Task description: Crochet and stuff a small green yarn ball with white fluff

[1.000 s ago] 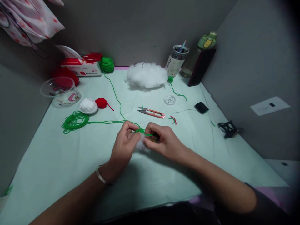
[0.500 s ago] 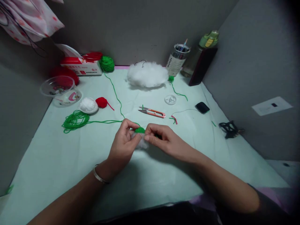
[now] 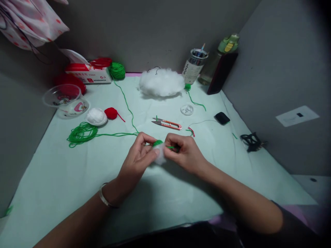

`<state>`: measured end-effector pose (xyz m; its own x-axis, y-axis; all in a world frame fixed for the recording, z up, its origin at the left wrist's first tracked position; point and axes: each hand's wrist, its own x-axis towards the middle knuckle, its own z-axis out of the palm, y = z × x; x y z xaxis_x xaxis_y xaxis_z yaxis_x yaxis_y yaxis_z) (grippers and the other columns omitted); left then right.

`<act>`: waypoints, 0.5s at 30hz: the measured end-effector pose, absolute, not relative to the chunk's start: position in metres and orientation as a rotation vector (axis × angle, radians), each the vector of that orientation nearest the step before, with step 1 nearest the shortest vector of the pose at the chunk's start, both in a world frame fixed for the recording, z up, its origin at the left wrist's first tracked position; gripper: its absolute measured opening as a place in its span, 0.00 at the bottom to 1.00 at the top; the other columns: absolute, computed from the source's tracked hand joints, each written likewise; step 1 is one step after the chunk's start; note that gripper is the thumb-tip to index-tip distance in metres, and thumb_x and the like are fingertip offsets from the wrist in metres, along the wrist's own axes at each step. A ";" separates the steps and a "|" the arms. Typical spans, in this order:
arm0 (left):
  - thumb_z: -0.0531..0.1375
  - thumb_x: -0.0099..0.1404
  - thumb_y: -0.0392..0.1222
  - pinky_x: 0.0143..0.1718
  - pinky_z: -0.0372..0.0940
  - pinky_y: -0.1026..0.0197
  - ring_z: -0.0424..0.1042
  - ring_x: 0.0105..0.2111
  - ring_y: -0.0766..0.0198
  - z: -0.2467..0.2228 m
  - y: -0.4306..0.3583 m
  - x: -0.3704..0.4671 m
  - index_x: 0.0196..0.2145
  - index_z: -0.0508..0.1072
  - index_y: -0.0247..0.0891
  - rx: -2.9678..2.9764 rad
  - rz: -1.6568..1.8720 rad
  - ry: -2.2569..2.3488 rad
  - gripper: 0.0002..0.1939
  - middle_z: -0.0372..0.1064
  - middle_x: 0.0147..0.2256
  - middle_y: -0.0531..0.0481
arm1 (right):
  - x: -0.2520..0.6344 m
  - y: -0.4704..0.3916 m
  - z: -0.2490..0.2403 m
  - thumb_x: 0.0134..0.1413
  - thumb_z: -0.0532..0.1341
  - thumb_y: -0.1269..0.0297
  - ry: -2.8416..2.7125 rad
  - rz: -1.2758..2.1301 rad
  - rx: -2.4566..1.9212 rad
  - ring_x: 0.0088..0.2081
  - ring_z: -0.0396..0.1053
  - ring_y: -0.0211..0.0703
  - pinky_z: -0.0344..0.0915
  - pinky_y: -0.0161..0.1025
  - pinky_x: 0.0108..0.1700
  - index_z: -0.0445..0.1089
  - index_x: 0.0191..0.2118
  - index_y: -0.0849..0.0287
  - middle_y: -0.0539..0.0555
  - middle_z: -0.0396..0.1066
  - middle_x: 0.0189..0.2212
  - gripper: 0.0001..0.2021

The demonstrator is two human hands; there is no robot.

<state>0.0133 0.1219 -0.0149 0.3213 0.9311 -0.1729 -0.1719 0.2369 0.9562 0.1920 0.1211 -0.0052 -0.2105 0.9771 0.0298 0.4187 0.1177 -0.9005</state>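
Above the table's middle, my left hand (image 3: 141, 153) is closed round a small green crocheted piece (image 3: 157, 142). White fibre stuffing (image 3: 160, 156) bulges from it toward me. My right hand (image 3: 182, 150) is pinched at the right edge of the stuffing, fingertips touching it. A short green strand (image 3: 170, 147) shows between the right thumb and forefinger; where it leads is hidden. Orange-handled thread snips (image 3: 168, 124) lie just beyond my hands. Green yarn (image 3: 128, 103) runs toward the left hand from the back left.
Left: a loose green yarn coil (image 3: 82, 133), a white ball (image 3: 96, 117), a red ball (image 3: 111, 113) and clear tubs (image 3: 62, 96). Back: a green ball (image 3: 117, 70), a stuffing heap (image 3: 161, 82), a pen jar (image 3: 193, 67) and a bottle (image 3: 212, 69). Right: a black clip (image 3: 252, 142).
The crocheted piece has turned slightly, so more white stuffing and less green shows. My right hand has shifted a little right, and a green strand now shows at its fingers.
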 end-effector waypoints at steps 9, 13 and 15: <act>0.69 0.58 0.41 0.20 0.54 0.66 0.58 0.18 0.71 -0.014 0.125 0.017 0.35 0.66 0.41 1.033 1.026 0.998 0.15 0.60 0.20 0.61 | 0.195 0.117 0.013 0.65 0.59 0.61 -1.719 1.396 -1.176 0.26 0.52 0.34 0.50 0.36 0.28 0.63 0.30 0.57 0.44 0.56 0.23 0.11; 0.67 0.59 0.40 0.18 0.57 0.65 0.59 0.16 0.71 -0.018 0.124 0.021 0.35 0.65 0.42 1.062 1.034 1.039 0.12 0.61 0.22 0.61 | 0.192 0.115 0.011 0.61 0.61 0.64 -1.732 1.408 -1.165 0.25 0.52 0.34 0.49 0.36 0.28 0.63 0.30 0.56 0.43 0.55 0.22 0.09; 0.66 0.60 0.40 0.17 0.58 0.65 0.61 0.15 0.71 -0.019 0.123 0.022 0.35 0.65 0.42 1.053 1.049 1.030 0.12 0.63 0.22 0.60 | 0.190 0.118 0.006 0.61 0.61 0.61 -1.569 1.506 -1.174 0.24 0.51 0.34 0.49 0.35 0.27 0.62 0.29 0.56 0.42 0.54 0.21 0.11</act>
<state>0.0224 0.1234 -0.0191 0.1838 0.9735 -0.1362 -0.1542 0.1654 0.9741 0.1904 0.1177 0.0065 -0.3813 0.9163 -0.1223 0.1598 -0.0650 -0.9850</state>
